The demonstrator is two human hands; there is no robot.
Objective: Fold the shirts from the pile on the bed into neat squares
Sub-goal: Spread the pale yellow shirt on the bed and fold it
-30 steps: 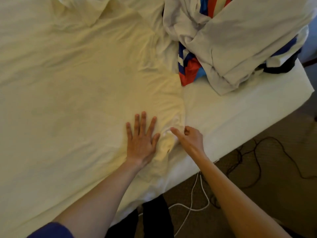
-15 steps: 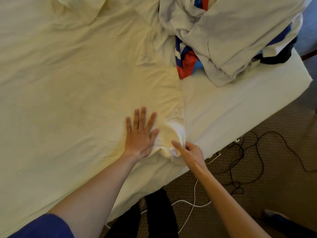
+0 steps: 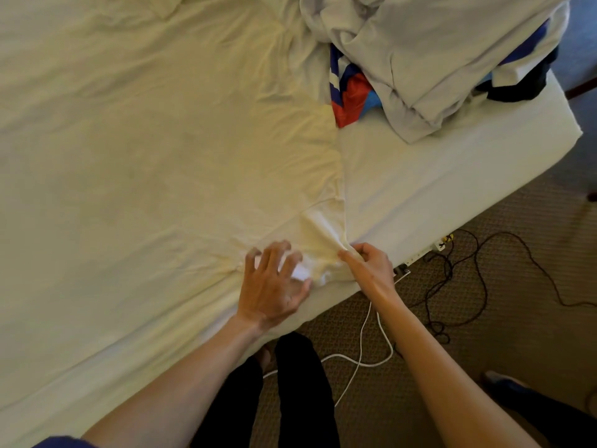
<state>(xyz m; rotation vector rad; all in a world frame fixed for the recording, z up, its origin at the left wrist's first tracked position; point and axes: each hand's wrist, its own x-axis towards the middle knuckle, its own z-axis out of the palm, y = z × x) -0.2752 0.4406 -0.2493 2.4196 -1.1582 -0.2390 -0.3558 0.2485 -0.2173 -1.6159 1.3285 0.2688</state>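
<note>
The bed (image 3: 452,189) fills most of the view, its near edge running diagonally above a carpet strewn with cables (image 3: 458,270). A pale yellow shirt (image 3: 168,163) lies spread flat over the bed's left and middle part, wrinkled toward its far right. At the far right corner sits the pile (image 3: 436,59) of unfolded clothes, grey cloth on top with a red and blue piece showing beneath; it lies well apart from the hands.

At the shirt's near right corner, just by the bed edge, the cloth is bunched and a white patch shows under the fingers. The left hand (image 3: 274,286) rests there with fingers spread and slightly bent, its grip apart, pressing rather than holding. The right hand (image 3: 368,266) has its grip clamped on the shirt's edge, thumb and forefinger pinching a raised ridge of cloth.

This looks like an early step: squaring the corner before the first fold. To do it well, the left palm should likely anchor the body of the shirt while the right draws the pinched edge outward and taut, laying it straight along the side seam. Pulling too hard could drag the whole shirt toward the edge and crease it anew
</note>
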